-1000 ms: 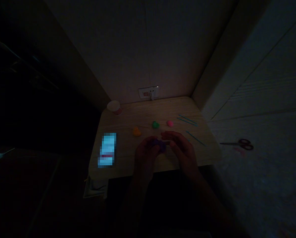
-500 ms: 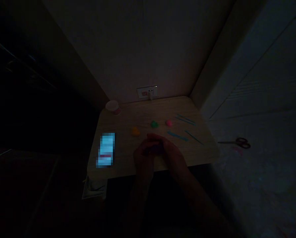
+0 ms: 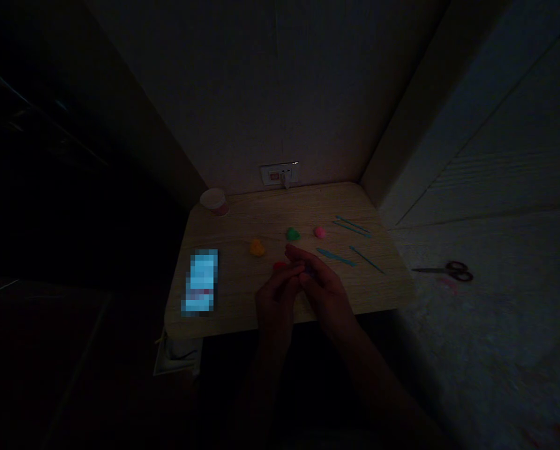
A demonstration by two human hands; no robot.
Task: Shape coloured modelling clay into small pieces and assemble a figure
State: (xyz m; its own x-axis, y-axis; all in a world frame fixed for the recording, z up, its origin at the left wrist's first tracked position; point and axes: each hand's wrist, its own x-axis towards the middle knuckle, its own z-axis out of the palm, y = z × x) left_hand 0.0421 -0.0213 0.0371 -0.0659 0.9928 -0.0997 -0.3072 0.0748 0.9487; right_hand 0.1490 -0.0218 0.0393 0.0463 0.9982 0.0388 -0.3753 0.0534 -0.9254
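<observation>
Over the front of the small table, my left hand (image 3: pixel 276 294) and my right hand (image 3: pixel 325 289) meet. Between their fingers is a lump of purple modelling clay (image 3: pixel 310 270), mostly covered and dark. My left fingertips press against it, while my right hand curls around its far side. Just beyond my left fingers a red clay lump (image 3: pixel 279 266) shows in part. Farther back lie an orange clay lump (image 3: pixel 257 248), a green one (image 3: pixel 293 234) and a pink one (image 3: pixel 320 232).
Right of the clay lie a blue modelling knife (image 3: pixel 336 257) and several thin blue tools (image 3: pixel 367 259). A lit phone (image 3: pixel 200 281) rests at left, a paper cup (image 3: pixel 215 202) behind it. Scissors (image 3: pixel 449 270) lie off the table's right side. A wall socket (image 3: pixel 280 174) holds a plug.
My hands have gone from cupped around the purple clay to fingers drawn together on it, slightly higher. The red lump now shows beyond my left fingers.
</observation>
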